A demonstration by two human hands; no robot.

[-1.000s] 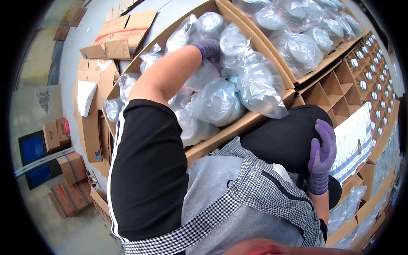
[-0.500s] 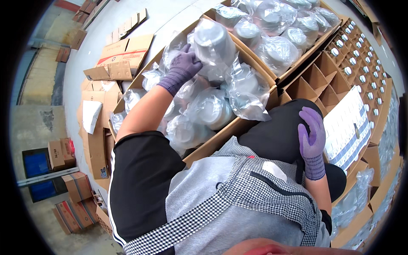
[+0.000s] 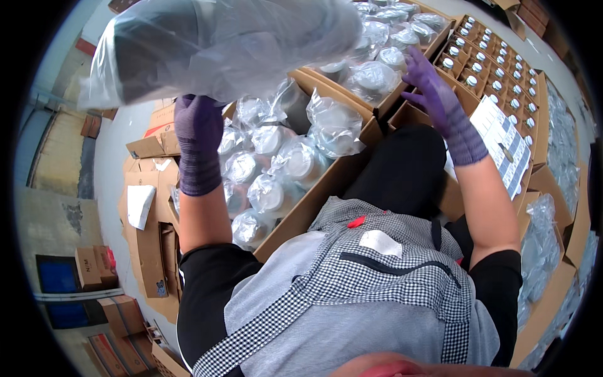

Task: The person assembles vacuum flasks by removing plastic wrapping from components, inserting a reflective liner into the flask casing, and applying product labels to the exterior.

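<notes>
A large greyish cylindrical container in a clear plastic bag (image 3: 232,47) is raised, lying sideways, above the near carton. My left hand (image 3: 198,122), in a purple knit glove, is closed on its underside; the fingertips are partly hidden. My right hand (image 3: 433,88), gloved alike, is in the air with its fingers apart and nothing in them. It is nearest the divided carton and apart from the bagged container. Below, an open carton (image 3: 295,221) holds several more bagged containers (image 3: 295,160) with round ends up. A dark gap shows among them near the far end.
Behind is another carton of bagged containers (image 3: 374,78). To the right, divided cartons hold several white-capped bottles (image 3: 471,80), with a printed sheet (image 3: 493,135) lying over some cells. Flattened cardboard (image 3: 147,251) lies on the left floor. Clear plastic bags (image 3: 540,235) fill cartons at lower right.
My left hand has lifted a bagged container out of the near carton, up and leftward. My right hand has left my knee and moved forward, fingers spread.
</notes>
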